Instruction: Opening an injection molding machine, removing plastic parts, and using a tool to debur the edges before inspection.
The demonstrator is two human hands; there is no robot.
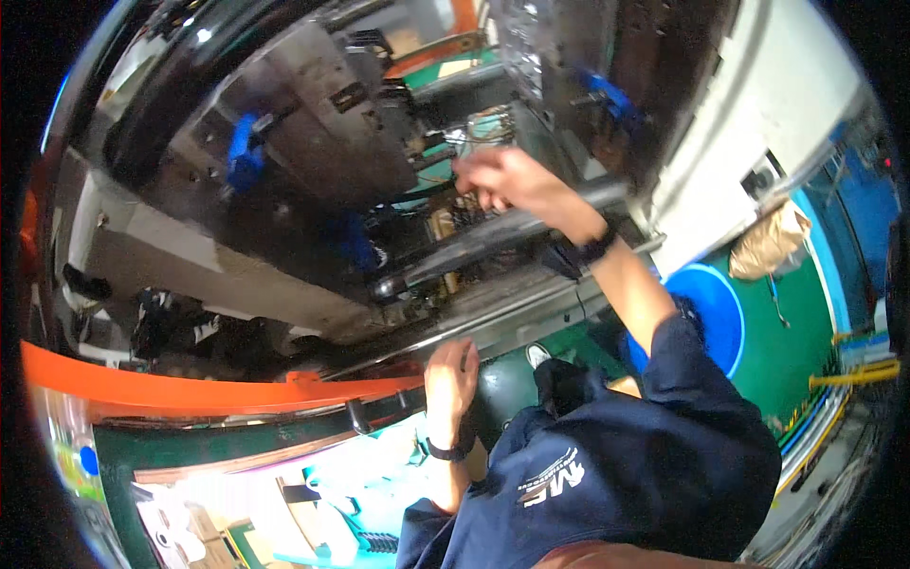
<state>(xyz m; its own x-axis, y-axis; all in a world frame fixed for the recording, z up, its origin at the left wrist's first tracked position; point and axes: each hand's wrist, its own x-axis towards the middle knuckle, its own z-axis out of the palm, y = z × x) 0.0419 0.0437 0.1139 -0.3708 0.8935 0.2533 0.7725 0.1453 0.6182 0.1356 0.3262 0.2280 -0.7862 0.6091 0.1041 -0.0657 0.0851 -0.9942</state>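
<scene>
My right hand [507,180] reaches between the two dark steel blocks of a large machine, above a thick round bar [512,232]. Its fingers are curled in and slightly smeared by motion; whatever they may hold cannot be made out. My left hand [450,379] is lower and closer to my body, beside the end of an orange bar [313,391] and near the machine's metal edge rail [427,346]. Its fingers are bent and partly hidden, so its grip is unclear. Blue clamp-like parts [245,152] sit on the left block [294,123].
A blue round bin [716,308] stands on the green floor at right, with a brown bag [773,242] behind it. Coloured hoses [815,422] run along the far right. Boxes [204,531] and pale turquoise sheeting [370,484] lie at lower left.
</scene>
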